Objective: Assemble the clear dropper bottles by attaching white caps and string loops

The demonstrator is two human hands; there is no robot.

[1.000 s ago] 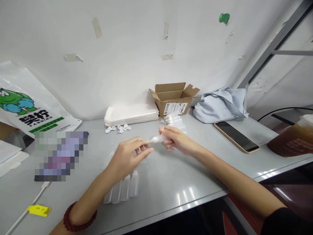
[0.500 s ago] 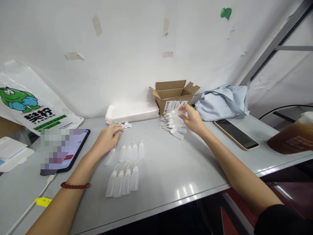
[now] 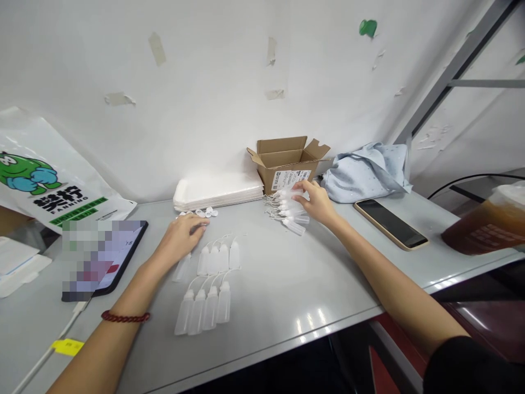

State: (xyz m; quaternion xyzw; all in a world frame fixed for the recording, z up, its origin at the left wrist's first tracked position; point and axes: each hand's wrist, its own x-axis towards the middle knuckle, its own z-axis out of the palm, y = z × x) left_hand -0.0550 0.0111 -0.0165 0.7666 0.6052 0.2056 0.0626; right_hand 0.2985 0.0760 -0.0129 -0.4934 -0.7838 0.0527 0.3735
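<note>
On the right, my right hand (image 3: 315,201) has its thumb and index finger closed around a small translucent squeeze bottle (image 3: 293,192) at the back of a pile. Several like it (image 3: 294,226) lie just below that hand, thin white tethers pointing left. My left hand (image 3: 180,236) rests palm down on the table, fingers slightly curled, thumb a little apart. Just beyond its fingertips sit small white caps (image 3: 209,212). One bottle (image 3: 181,270) is partly hidden under this hand. Two rows of bottles, a back row (image 3: 214,259) and a front row (image 3: 204,312), lie nearby.
Against the wall are a stack of white trays (image 3: 219,191), an open cardboard box (image 3: 283,164) and a light blue cloth bag (image 3: 365,172). A phone (image 3: 389,223) and a drink cup (image 3: 484,227) stand right. Left are another phone (image 3: 110,262) with cable and a printed bag (image 3: 61,175).
The view has shifted slightly. Both hands stay at nearly the same places: the right at the bottle pile, the left beside the caps. The laid-out rows look the same.
</note>
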